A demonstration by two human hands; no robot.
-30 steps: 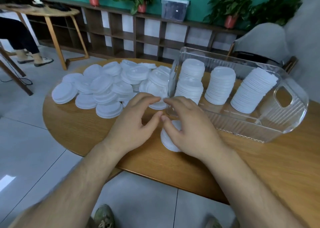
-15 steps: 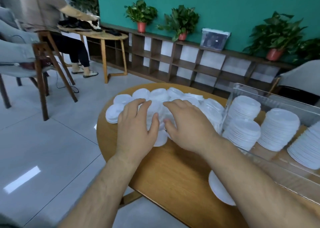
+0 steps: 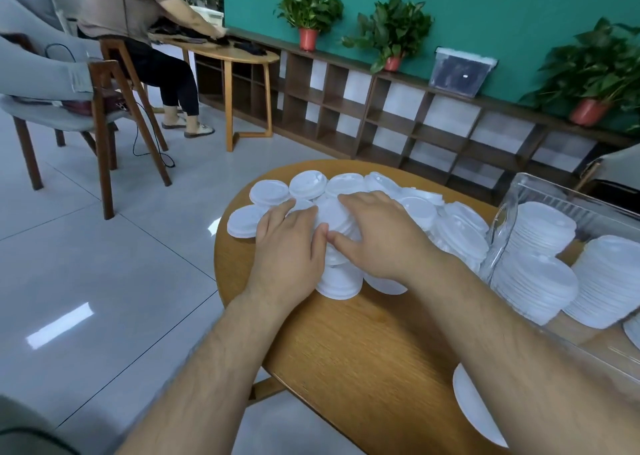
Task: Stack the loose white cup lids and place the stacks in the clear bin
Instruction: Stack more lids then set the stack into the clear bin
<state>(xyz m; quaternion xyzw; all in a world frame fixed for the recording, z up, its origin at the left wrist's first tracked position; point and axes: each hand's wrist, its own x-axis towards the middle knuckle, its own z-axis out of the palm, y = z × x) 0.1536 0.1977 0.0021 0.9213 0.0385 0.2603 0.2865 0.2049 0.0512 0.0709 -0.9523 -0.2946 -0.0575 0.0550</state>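
Loose white cup lids (image 3: 308,185) lie spread over the far left part of the round wooden table (image 3: 374,347). My left hand (image 3: 289,247) and my right hand (image 3: 379,236) rest palm-down on the pile, side by side, thumbs almost touching, with a short stack of lids (image 3: 337,281) pressed between and under them. At the right stands the clear bin (image 3: 502,233), holding several tall stacks of white lids (image 3: 538,233). Another small lid stack (image 3: 472,409) peeks out under my right forearm at the table's near edge.
A person sits at a second wooden table (image 3: 239,53) at the back left, with a grey chair (image 3: 79,108) in front. Low shelving (image 3: 381,115) with potted plants runs along the green wall. Grey tiled floor lies left of my table.
My hands left the small stack near the table edge and moved left onto the loose lid pile, closing in around several lids. The view swung left with them.
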